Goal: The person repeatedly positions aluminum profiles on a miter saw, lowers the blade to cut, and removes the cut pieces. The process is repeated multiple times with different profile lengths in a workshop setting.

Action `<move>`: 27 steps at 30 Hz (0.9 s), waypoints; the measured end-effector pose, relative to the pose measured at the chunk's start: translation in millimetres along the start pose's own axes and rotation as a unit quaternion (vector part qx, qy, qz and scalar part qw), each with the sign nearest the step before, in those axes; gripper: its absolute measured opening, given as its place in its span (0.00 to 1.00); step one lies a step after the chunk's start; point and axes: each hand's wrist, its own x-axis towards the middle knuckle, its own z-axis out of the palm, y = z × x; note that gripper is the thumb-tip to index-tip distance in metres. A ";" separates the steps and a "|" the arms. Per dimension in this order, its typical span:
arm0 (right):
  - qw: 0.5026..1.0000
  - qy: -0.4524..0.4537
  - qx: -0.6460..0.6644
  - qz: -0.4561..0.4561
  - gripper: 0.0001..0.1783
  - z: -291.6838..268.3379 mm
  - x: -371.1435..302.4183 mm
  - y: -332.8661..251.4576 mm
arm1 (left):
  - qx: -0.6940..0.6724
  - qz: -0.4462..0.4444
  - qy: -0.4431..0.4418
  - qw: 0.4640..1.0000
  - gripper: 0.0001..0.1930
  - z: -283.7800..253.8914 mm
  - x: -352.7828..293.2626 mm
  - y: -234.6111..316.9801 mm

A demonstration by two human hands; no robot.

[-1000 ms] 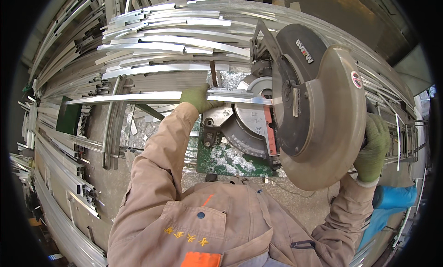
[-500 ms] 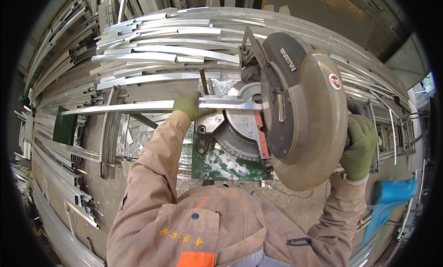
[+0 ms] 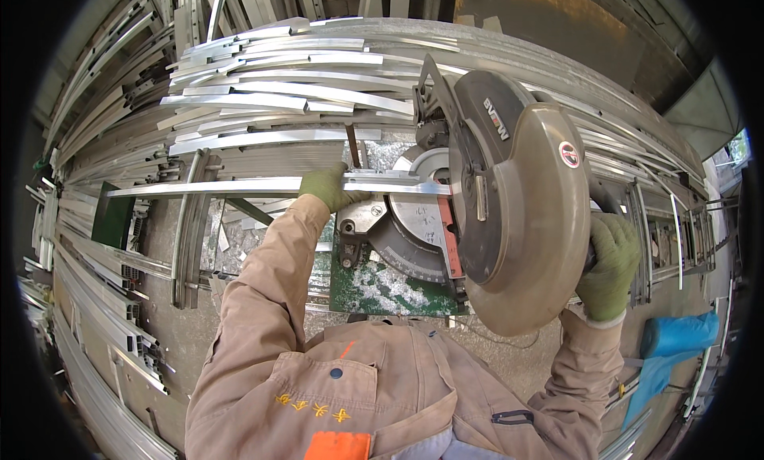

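We are facing a wide pile of silver profiles [image 3: 263, 102] spreading from ten to two o'clock, its pieces overlapping. The mitre saw [image 3: 521, 205] is looming at three o'clock, its bulky brownish guard [image 3: 549, 229] standing in the way and hiding much of what is lying beneath. A long silver bar [image 3: 239, 187] is stretching from nine o'clock to just past the centre, where it is reaching the saw's near side; we are not making out exactly where it is ending. Below the centre, toward six o'clock, a green bench [image 3: 344, 289] is supporting the saw's base. Some upright rails [image 3: 185, 237] are crossing beneath the bar at nine o'clock, a green plate [image 3: 114, 221] is standing at its far end, and a blue roll [image 3: 680, 333] is lying at four o'clock.

Our left hand [image 3: 322, 188], near the centre toward ten o'clock, is clamping its fingers on the bar. Our right hand [image 3: 613, 261], toward four o'clock, is wrapping its fingers around a dark handle [image 3: 606, 197], the fingertips hiding from view. A red strip [image 3: 450, 237] is lining the saw table, a rusty rod [image 3: 352, 146] is rising beyond our left hand, and pale metal chips [image 3: 390, 285] are littering the bench.
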 end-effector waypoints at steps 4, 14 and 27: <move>1.000 0.012 -0.002 -0.003 0.16 3.9 -8.5 -0.9 | -0.004 -0.003 -0.004 1.000 0.62 -1.1 -0.6 2.3; 1.000 0.018 -0.014 0.011 0.14 14.4 -38.9 -13.3 | -0.019 0.008 -0.023 1.000 0.67 -2.9 1.1 0.7; 0.999 0.013 -0.017 0.024 0.21 38.6 -89.6 -14.0 | 0.011 0.007 -0.010 1.000 0.65 -1.7 1.3 -3.6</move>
